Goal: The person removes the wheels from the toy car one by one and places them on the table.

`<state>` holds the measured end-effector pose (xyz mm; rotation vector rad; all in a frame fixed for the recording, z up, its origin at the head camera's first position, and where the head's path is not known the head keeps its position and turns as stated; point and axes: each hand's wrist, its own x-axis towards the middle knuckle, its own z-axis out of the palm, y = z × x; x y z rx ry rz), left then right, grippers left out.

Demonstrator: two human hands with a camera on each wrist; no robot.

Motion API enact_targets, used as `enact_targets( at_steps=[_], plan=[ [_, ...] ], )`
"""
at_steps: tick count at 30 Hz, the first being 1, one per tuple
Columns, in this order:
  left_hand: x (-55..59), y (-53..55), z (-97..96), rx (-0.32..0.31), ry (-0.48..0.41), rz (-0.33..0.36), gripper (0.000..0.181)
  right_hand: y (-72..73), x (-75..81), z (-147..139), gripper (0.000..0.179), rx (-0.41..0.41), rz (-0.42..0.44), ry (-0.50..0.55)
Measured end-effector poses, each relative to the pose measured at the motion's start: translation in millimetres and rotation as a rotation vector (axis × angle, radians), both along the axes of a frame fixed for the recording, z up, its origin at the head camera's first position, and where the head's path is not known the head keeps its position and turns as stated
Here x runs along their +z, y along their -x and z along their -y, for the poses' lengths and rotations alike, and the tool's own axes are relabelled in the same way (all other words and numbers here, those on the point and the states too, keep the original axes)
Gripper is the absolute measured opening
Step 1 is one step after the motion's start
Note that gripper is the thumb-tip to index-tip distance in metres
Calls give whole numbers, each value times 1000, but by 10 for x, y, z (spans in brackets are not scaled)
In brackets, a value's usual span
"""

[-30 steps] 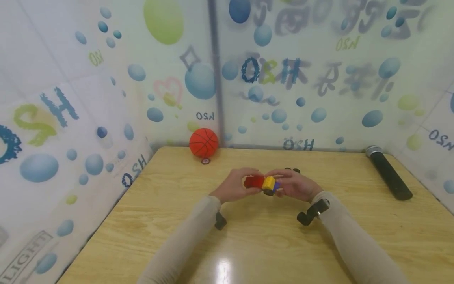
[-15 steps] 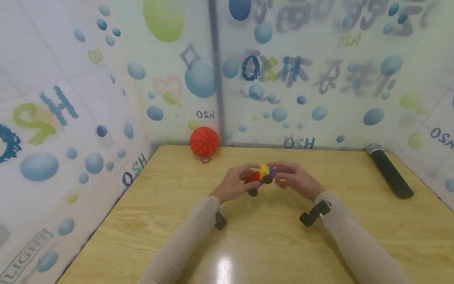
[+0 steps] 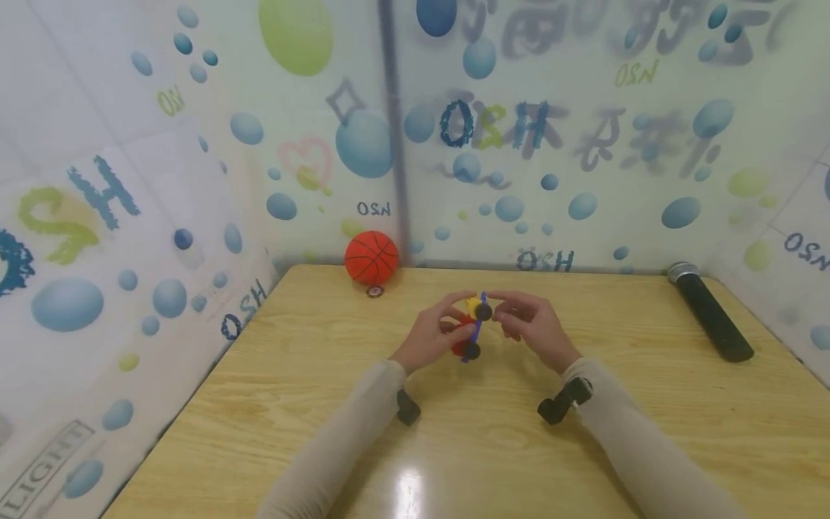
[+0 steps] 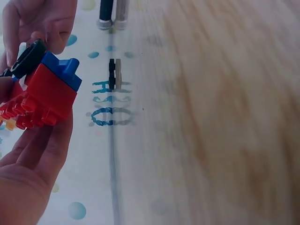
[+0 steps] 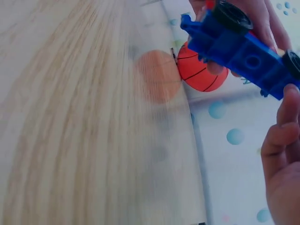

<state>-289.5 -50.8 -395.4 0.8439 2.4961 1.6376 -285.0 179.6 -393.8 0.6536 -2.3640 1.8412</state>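
My left hand point(image 3: 428, 337) grips a toy car point(image 3: 476, 331) built of blocks, thumb on one side and fingers on the other. The car stands tilted, nearly on end, above the table. Its red studded block point(image 4: 51, 91) fills much of the left wrist view. A long blue base point(image 5: 251, 60) with black wheels point(image 5: 232, 16) faces the right wrist camera. A yellow block point(image 3: 472, 307) sits near the car's upper end. My right hand point(image 3: 537, 324) is beside that end, its index fingertip touching the blue base and its other fingers loosely bent.
A small red basketball point(image 3: 372, 258) stands at the back left of the wooden table point(image 3: 311, 432), by a little round disc point(image 3: 375, 291). At the far right lies a black microphone point(image 3: 710, 310). A small black piece point(image 4: 112, 74) lies on the table beyond the hands.
The car has turned from lying level between both hands to nearly upright, showing its blue underside to the right. My right hand's hold has loosened to a fingertip touch; the left still grips it.
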Motion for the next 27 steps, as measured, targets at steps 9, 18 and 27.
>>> enact_targets(
  at_steps=[9,18,27],
  plan=[
    [-25,4,-8,63,-24,75,57,2,15,123,33,0,-12,-52],
    [-28,23,-27,76,8,83,55,33,42,204,32,6,-25,-92],
    [-37,48,-28,89,36,128,50,46,56,259,27,1,-40,-111]
  ],
)
